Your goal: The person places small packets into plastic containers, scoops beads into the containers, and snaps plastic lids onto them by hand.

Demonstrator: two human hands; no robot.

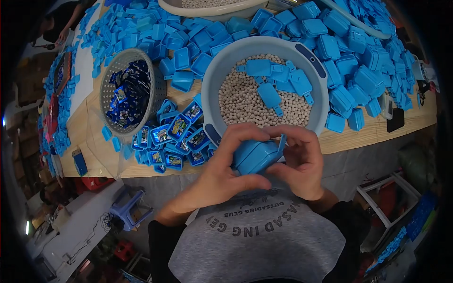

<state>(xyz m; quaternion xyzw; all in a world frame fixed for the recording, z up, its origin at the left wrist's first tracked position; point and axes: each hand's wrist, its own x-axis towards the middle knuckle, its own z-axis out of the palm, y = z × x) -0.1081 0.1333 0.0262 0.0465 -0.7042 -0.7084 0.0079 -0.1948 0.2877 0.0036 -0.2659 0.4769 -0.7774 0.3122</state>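
Note:
A small blue plastic box (255,155) is between my two hands, just in front of the tub's near rim. My left hand (225,162) wraps round its left side, thumb along the bottom edge. My right hand (302,162) grips the right end, where a thin blue flap (281,145) stands out from the box. Beyond my hands is a grey-blue tub (210,85) full of small round beige beads (236,96). Several flat blue lids (270,95) with tabs lie on the beads. The inside of the box is hidden.
A perforated basket (157,87) holds shiny dark-blue packets (130,94). Nearby lie open blue trays (179,127) with printed packets inside. Blue box halves (181,59) cover the back of the table; closed blue boxes (342,101) pile up at right beside a black phone (395,120).

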